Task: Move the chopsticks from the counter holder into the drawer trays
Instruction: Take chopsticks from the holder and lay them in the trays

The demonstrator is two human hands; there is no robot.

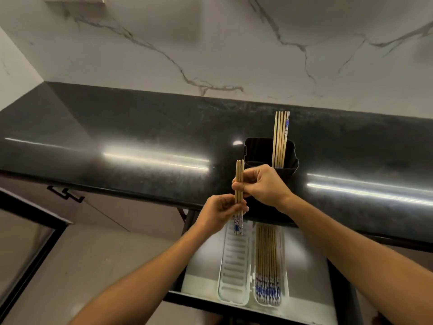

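Pinching chopsticks (239, 171) upright with left hand (219, 211) and right hand (263, 184), fingers curled, likely squaring ends for the tray (234, 266) at six o'clock.

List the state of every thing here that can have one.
drawer: open.
left tray: empty.
right tray: filled with stored chopsticks, lying flat.
holder: upright on the counter, standing chopsticks inside.
held chopsticks: upright, blue ends down, over the left tray.
left hand: grips the held chopsticks low.
right hand: pinches them higher up.
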